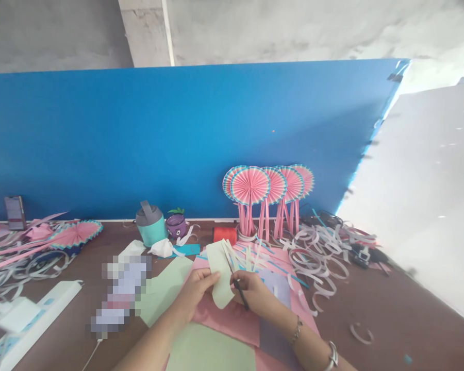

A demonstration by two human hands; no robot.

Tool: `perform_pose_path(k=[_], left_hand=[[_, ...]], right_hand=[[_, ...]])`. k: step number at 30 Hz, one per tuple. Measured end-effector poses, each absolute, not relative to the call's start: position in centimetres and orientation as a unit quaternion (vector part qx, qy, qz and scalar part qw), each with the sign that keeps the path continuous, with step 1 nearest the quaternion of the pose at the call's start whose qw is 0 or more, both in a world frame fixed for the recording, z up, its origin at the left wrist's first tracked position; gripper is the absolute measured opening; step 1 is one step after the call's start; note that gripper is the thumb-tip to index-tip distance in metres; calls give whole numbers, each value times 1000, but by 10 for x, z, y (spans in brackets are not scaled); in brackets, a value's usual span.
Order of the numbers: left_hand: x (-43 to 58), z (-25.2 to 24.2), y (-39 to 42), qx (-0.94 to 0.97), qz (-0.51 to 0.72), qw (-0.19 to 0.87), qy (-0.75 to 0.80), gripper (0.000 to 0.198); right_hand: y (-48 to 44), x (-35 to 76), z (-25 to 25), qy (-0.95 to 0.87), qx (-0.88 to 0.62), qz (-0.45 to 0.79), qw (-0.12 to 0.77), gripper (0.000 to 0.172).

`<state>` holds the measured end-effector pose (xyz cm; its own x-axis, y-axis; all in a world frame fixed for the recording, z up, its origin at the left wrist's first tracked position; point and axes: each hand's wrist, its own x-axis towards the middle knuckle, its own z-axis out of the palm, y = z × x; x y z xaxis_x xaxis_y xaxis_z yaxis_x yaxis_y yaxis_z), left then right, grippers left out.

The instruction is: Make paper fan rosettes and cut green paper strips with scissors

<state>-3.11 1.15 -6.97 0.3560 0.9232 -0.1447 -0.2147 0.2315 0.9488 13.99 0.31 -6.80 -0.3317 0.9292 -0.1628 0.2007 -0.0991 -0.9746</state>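
Observation:
My left hand (pixel 201 288) grips the left edge of a pale cream piece of paper (pixel 220 275) between thumb and fingers. My right hand (pixel 253 292) is closed around the dark handles of scissors (pixel 239 292), whose blades point up along the paper's right side. Narrow cream paper strips (pixel 250 257) fan out just beyond the scissors. Below both hands lie sheets of pink paper (pixel 228 319), pale green paper (pixel 211 350) and lilac paper (pixel 276 283).
Several pink pleated paper fans (pixel 250 185) stand at the blue partition (pixel 139 129). Curled paper strips (pixel 313 257) lie on the right. A teal jug (pixel 151 226), a purple cup (pixel 177 225) and a red spool (pixel 224 235) stand behind. A power strip (pixel 38 330) lies on the left.

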Motion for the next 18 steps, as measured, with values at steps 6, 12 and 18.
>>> perform_pose_path(k=[6,12,18], left_hand=[[-31,-74,13,461,417,672,403,41],[-30,-74,13,476,403,651,433,42],[-30,-73,12,479,406,649,430,43]], right_hand=[[3,140,-67,-587,-485,566,314,16],[3,139,-68,-596,-475,556,330,15],[4,139,-69,-591,-470,566,331,18]])
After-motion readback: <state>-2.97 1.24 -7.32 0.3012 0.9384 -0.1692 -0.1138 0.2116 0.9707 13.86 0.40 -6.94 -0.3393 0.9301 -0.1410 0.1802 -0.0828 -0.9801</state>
